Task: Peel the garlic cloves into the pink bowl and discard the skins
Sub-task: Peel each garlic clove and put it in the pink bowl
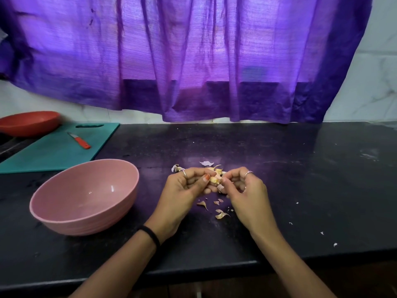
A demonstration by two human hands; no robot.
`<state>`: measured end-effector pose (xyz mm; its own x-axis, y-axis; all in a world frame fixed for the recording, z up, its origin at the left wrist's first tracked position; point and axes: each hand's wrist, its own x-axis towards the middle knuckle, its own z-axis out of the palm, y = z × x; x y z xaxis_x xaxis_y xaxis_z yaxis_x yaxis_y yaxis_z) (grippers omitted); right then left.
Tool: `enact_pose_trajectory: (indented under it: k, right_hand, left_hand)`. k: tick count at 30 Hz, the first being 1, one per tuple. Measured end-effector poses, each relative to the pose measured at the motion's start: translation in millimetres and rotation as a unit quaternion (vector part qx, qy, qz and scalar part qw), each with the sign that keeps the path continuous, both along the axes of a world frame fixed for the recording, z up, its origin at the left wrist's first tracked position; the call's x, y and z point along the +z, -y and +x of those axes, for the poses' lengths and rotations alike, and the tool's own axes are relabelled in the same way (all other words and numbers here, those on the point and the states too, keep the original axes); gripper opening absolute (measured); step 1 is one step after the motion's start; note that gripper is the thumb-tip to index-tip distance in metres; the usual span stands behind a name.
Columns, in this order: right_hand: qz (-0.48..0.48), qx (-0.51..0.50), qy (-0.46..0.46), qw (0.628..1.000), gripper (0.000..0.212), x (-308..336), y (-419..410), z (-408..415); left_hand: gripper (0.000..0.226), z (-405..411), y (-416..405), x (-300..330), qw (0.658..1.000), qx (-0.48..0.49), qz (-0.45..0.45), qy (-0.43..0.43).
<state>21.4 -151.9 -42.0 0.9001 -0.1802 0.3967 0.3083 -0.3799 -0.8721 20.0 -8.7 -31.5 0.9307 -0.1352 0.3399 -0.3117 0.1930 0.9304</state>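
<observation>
Both hands meet over the black counter [279, 168], the left hand [184, 190] pinching a garlic clove [214, 180] while the right hand [245, 190] pinches the skin at its end. Loose skins [221, 215] lie just near of the hands (more sit just beyond them). The pink bowl [86, 196] stands left, a teal cutting board [53, 151] with a knife [79, 140] farther back

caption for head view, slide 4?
Both hands peel a garlic clove beside the empty pink bowl on a black counter.
</observation>
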Motion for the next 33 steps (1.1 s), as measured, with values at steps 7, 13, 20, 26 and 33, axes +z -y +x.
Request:
enact_pose_trajectory:
  k: [7, 13, 20, 26, 33]
  right_hand:
    - [0.033, 0.021, 0.008, 0.999, 0.03, 2.9, -1.8, -3.6]
    - [0.055, 0.048, 0.002, 0.997, 0.026, 6.1, -3.8, -9.0]
    - [0.032, 0.069, -0.013, 0.997, 0.008, 5.6, -5.1, -7.7]
    - [0.029, 0.085, 0.0, 0.996, 0.016, 5.3, -4.5, -6.5]
    - [0.042, 0.075, -0.003, 0.996, 0.014, 4.8, -3.2, -5.4]
  left_hand:
    - [0.022, 3.0, -0.8, -1.1, 0.999, 0.031, -0.017, -0.019]
    - [0.021, 2.9, -0.7, -0.7, 0.999, 0.03, -0.021, -0.024]
    - [0.02, 2.7, -0.9, -0.9, 0.999, 0.031, -0.019, -0.013]
    - [0.02, 4.1, -1.5, -2.8, 0.999, 0.037, -0.006, -0.004]
    - [0.018, 4.4, -1.7, -3.1, 1.0, 0.025, 0.003, -0.004]
